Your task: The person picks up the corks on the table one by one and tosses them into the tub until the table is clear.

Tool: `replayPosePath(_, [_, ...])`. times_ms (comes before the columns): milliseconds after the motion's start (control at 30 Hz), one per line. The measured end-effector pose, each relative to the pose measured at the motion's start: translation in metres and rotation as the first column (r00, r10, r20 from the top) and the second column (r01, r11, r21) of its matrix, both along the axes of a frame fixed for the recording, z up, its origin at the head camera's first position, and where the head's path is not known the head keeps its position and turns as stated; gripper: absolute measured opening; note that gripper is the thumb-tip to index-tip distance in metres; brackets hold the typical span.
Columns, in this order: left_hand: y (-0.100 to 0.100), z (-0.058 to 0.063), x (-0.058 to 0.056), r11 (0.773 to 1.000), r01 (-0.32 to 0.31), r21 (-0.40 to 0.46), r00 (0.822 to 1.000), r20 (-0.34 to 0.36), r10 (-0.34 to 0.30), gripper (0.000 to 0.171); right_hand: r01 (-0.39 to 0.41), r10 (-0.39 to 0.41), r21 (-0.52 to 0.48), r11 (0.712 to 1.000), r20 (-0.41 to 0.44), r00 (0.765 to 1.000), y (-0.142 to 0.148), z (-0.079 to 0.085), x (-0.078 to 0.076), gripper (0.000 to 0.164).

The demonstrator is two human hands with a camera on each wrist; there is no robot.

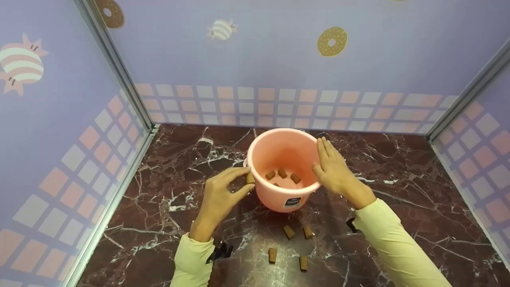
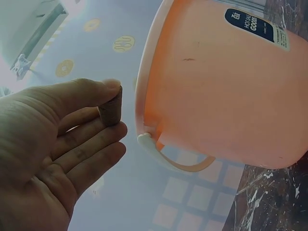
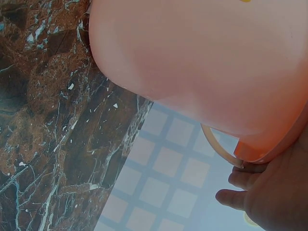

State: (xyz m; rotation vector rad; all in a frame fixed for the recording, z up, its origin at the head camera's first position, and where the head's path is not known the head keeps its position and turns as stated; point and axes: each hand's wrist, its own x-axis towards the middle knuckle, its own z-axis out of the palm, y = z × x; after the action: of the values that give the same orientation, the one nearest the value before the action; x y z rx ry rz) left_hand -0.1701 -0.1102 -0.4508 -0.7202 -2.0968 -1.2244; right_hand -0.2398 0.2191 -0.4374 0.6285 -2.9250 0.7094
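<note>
Dark marbled table. Bucket upright on it; looks plastic, light, likely to slide if nudged. Right hand at bucket's 3 o'clock, fingers straight, laid against it. Left hand at 8 o'clock, grip pinching single cork beside bucket. More corks inside; four loose corks toward 6 o'clock. Probably feather-light, firm, unslippery: best taken by sides.

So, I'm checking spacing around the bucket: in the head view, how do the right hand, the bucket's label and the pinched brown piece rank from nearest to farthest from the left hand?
1. Brown piece: pinched in the left hand.
2. Label: on the front of the bucket.
3. Right hand: at the bucket's right side.
</note>
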Motion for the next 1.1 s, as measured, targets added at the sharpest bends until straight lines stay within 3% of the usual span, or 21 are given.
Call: replayPosePath(1100, [0.02,0.017,-0.014,0.999,0.047,0.014,0.999,-0.012,-0.047,0.041,-0.002,0.002,-0.013,1.0,-0.002,1.0,0.001,-0.001,0.0,0.074])
